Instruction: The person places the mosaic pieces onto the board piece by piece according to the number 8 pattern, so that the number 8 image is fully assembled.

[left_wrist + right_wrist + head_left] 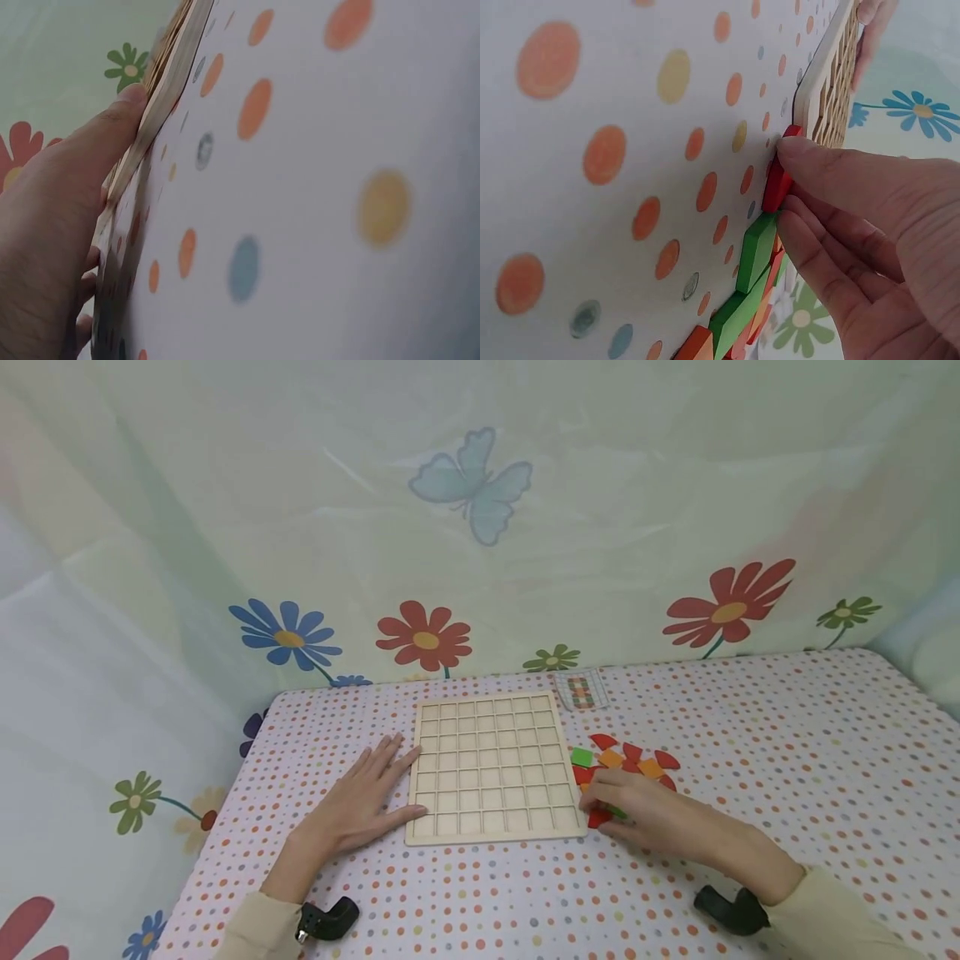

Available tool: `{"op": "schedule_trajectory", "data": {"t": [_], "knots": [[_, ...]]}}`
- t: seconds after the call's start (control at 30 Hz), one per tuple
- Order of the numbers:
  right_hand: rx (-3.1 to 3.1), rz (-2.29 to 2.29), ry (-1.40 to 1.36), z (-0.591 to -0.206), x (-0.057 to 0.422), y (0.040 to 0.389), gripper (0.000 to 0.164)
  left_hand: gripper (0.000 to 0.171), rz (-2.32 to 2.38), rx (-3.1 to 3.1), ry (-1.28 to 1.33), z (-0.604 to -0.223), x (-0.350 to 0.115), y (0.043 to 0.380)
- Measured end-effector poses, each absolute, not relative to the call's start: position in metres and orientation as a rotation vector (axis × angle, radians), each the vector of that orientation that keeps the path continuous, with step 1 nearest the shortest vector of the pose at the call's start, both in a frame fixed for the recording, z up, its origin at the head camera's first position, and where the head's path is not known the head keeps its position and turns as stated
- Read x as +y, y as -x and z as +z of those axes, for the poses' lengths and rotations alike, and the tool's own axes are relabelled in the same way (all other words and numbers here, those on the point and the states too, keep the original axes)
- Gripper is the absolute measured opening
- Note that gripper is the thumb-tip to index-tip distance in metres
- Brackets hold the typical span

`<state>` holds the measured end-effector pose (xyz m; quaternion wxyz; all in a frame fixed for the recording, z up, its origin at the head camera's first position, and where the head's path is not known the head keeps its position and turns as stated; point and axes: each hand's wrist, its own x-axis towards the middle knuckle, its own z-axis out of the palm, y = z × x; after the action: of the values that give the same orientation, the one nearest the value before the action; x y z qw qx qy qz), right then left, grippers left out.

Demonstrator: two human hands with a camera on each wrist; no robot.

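Note:
A square wooden grid board (489,768) lies on the dotted tablecloth, its cells bare. My left hand (363,797) rests at the board's left edge, fingers spread, with the thumb touching the rim in the left wrist view. At the board's lower right corner, my right hand (637,810) pinches a red piece (779,184) between thumb and fingers, close against the rim. Beside that hand lie flat coloured pieces: a green square (582,757), an orange square (611,758), a red quarter-round piece (667,760) and several more. Part of the pile is hidden under the right hand.
Behind the board's upper right corner lies a small printed pattern card (582,691). A flower-print curtain (480,593) hangs behind the table. Black devices are strapped at the left wrist (328,919) and the right wrist (732,910).

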<state>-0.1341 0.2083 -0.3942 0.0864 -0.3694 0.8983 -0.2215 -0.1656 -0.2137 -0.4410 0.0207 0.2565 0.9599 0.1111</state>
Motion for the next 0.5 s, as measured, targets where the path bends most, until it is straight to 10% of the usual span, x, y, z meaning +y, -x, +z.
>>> {"op": "schedule_trajectory", "data": {"t": [0.5], "knots": [[2.628,-0.691,1.081,-0.3898,0.2042,0.1414,0.023,0.092,0.401,2.888,-0.747,-0.4329,-0.2176,0.1696]]}}
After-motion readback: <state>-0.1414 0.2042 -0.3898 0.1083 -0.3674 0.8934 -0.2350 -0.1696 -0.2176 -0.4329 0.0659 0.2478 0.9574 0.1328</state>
